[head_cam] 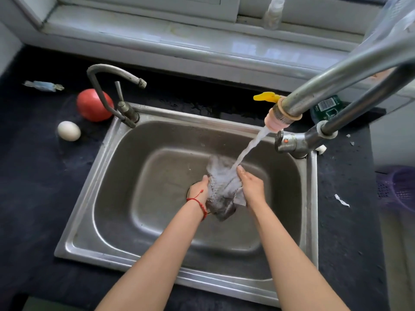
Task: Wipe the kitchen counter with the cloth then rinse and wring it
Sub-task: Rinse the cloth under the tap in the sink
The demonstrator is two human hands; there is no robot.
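A wet grey-white cloth (221, 187) hangs bunched over the middle of the steel sink (105, 176). My left hand (198, 190), with a red string bracelet at the wrist, grips its left side. My right hand (250, 186) grips its right side. Water streams from the pink nozzle of the big tap (279, 117) down onto the top of the cloth between my hands. The dark counter (33, 187) surrounds the sink.
A tomato (93, 104) and a white egg (69, 130) lie on the counter left of the sink, behind a small second tap (112, 86). A green bottle (326, 108) stands behind the big tap. A purple basket (402, 187) sits at the right edge. A window sill runs along the back.
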